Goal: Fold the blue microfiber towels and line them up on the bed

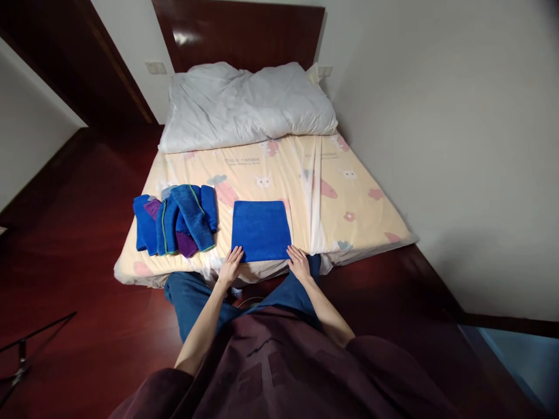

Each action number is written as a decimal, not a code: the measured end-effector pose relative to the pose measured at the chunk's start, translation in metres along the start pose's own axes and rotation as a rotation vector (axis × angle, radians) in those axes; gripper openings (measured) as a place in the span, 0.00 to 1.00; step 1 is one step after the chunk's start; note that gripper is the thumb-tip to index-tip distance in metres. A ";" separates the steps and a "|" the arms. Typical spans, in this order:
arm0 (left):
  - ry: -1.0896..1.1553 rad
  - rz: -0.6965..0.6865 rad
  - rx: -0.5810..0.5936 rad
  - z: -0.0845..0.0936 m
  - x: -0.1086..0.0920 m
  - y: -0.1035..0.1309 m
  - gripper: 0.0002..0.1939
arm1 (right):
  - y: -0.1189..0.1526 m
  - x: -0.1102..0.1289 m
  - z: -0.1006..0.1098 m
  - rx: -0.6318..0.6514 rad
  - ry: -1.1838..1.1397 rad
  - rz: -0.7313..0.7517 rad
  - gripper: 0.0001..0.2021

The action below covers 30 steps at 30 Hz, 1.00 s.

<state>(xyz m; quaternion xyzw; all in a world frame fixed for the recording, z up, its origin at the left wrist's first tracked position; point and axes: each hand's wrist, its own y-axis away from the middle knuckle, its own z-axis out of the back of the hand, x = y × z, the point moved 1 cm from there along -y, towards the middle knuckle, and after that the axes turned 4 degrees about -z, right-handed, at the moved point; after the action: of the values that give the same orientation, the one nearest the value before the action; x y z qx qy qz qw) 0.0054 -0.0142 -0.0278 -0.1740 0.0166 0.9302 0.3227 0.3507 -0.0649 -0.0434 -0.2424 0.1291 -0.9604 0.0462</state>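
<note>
A blue cloth (261, 230) lies flat in a neat, nearly rectangular shape at the front edge of the bed. At its near left corner rests my left hand (230, 266), with the fingers stretched over the cloth's edge. My right hand (299, 263) touches the near right corner, its fingers also laid out flat. Left of the flat cloth is a loose heap of cloths (186, 218) in blue and purple, some with green edging.
The bed (362, 201) has a pale yellow sheet with rabbit prints. A bunched white quilt (248, 107) lies by the dark headboard (244, 35). A wall stands at the right. A black metal stand (21, 355) is on the floor at the lower left.
</note>
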 end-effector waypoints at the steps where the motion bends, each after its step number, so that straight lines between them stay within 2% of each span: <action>1: 0.002 0.001 0.000 -0.001 0.000 -0.003 0.40 | 0.000 -0.001 -0.001 -0.007 -0.001 -0.002 0.26; 7: 0.027 0.049 -0.049 0.005 0.001 -0.007 0.33 | -0.002 -0.002 0.002 -0.028 -0.045 0.018 0.24; 13: 0.064 0.094 -0.081 0.015 0.009 -0.011 0.31 | -0.012 -0.001 0.003 -0.090 -0.194 -0.136 0.26; 17: 0.151 0.155 -0.145 0.016 0.020 -0.014 0.32 | -0.020 -0.004 0.001 -0.165 -0.299 -0.259 0.27; 22: 0.295 0.259 -0.267 0.012 0.034 -0.020 0.22 | -0.027 -0.012 -0.002 -0.135 -0.306 -0.250 0.31; 25: 0.351 0.284 -0.290 0.008 0.041 -0.025 0.20 | -0.031 -0.016 -0.003 -0.125 -0.338 -0.251 0.27; 30: 0.467 0.379 -0.347 0.002 0.048 -0.027 0.21 | -0.036 -0.023 -0.005 -0.128 -0.607 -0.336 0.18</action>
<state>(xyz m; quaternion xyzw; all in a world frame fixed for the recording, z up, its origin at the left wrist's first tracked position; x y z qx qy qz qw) -0.0144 0.0359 -0.0399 -0.4281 -0.0362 0.8977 0.0975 0.3680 -0.0257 -0.0480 -0.5369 0.1276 -0.8289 -0.0913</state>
